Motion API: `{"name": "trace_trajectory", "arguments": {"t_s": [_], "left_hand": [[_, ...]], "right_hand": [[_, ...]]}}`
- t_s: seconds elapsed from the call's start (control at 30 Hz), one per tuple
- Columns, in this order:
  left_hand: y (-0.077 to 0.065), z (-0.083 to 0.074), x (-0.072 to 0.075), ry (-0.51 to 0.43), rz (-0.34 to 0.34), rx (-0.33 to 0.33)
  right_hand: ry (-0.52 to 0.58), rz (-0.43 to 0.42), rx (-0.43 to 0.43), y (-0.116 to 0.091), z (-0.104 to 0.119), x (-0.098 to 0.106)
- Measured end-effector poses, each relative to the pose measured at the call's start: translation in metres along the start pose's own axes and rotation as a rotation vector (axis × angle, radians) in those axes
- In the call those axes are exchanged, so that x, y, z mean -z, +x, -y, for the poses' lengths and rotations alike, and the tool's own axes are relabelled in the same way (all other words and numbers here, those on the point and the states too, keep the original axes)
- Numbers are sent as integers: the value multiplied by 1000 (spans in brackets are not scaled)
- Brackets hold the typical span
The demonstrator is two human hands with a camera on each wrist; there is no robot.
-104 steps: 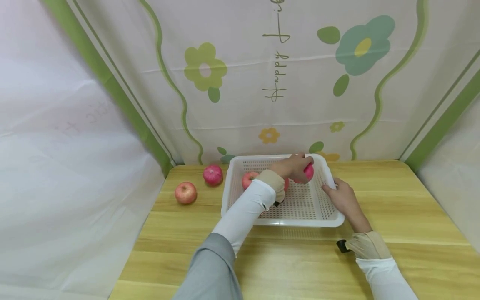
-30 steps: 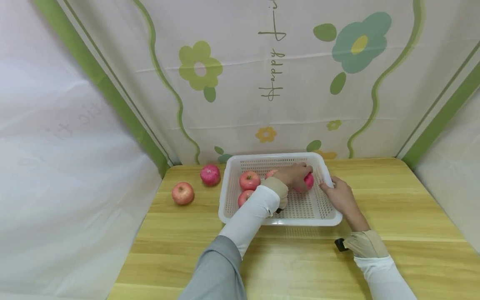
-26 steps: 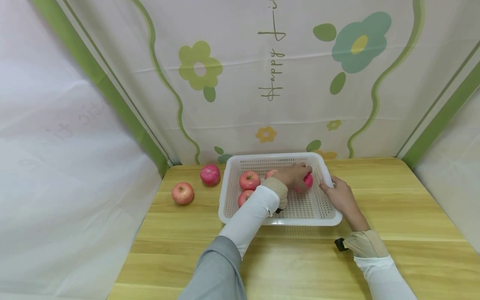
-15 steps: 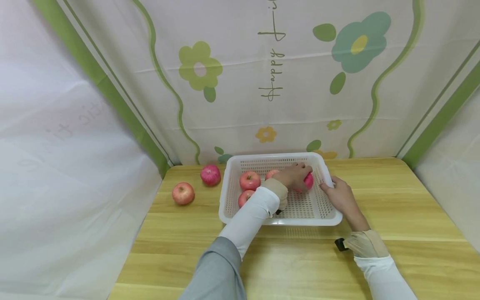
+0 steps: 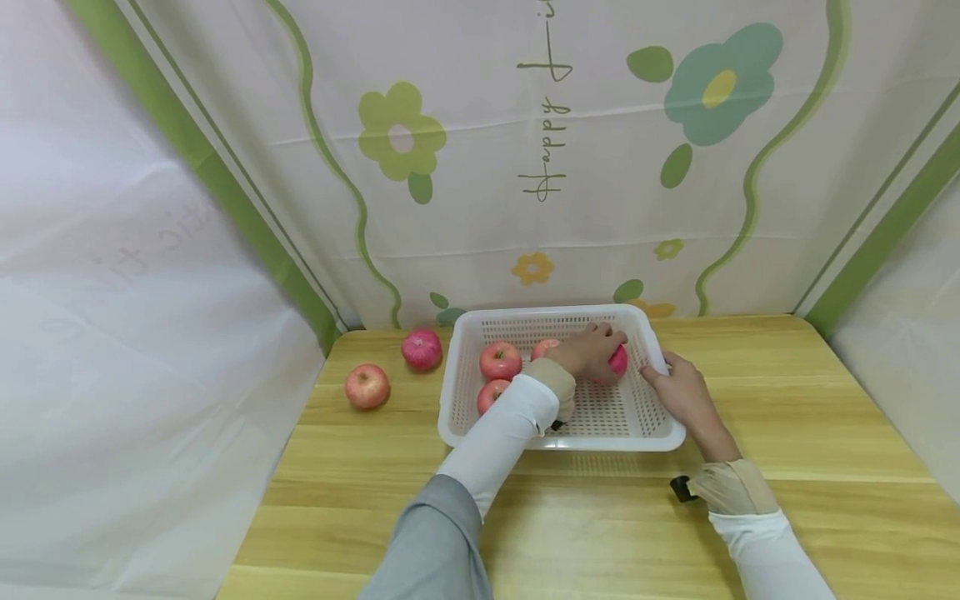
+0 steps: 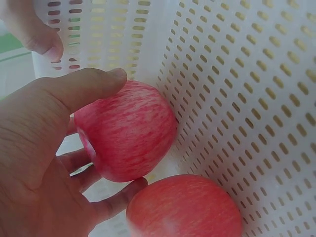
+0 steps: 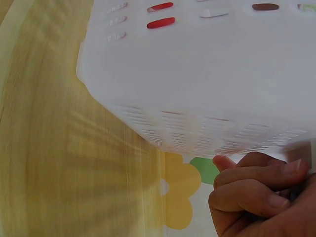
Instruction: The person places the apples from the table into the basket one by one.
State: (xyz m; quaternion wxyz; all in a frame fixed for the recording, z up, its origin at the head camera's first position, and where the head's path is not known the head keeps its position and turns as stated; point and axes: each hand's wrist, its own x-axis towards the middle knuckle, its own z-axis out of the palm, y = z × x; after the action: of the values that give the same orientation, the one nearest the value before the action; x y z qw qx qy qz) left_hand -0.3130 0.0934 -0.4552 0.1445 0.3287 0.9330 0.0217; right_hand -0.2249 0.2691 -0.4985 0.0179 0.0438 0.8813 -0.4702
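My left hand (image 5: 588,352) reaches over the white slotted plastic basket (image 5: 555,444) and holds a deep pink apple (image 5: 618,362) inside its right half. In the left wrist view the thumb lies over that streaked apple (image 6: 131,131), with fingers around its far side and below. A paler red apple (image 6: 185,207) sits close beside it. My right hand (image 5: 686,396) grips the basket's right rim, thumb over the edge; in the right wrist view its curled fingers (image 7: 247,192) are against the outer wall. Other red apples (image 5: 500,361) lie in the basket's left half, partly behind my left forearm.
Left of the basket, a pale red apple (image 5: 367,387) and a deep pink apple (image 5: 422,350) rest on the wooden table (image 5: 360,500). A flower-print cloth (image 5: 480,208) hangs behind the table's back edge, and white cloth walls (image 5: 135,333) stand at the sides.
Since the oldest frame, my left hand has lowered the deep pink apple farther into the basket. Over the last second both hands stay nearly still. My right hand keeps its grip on the rim.
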Motion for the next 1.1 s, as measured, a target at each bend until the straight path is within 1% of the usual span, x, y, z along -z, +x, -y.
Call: {"name": "trace_trajectory", "arguments": {"t_s": [0.2,0.37,0.5,0.77,0.87,1.1], "left_hand": [[-7,1,5,13,-14,-16],[-12,3,7,-15,-13,-18],[-14,6,8,-26,-16,-27],[-17,9,11,-1,-33,-62],[-20,9,14,8,-33,-71],[-27,14,23,0,-25,-62]], "right_hand": [[-3,5,-4,0,2,0],[-8,11,-8,-2,3,1],[-10,15,-11,-3,3,1],[23,34,-38,-2,3,0],[24,36,-43,-2,2,1],[25,33,-34,-1,4,1]]}}
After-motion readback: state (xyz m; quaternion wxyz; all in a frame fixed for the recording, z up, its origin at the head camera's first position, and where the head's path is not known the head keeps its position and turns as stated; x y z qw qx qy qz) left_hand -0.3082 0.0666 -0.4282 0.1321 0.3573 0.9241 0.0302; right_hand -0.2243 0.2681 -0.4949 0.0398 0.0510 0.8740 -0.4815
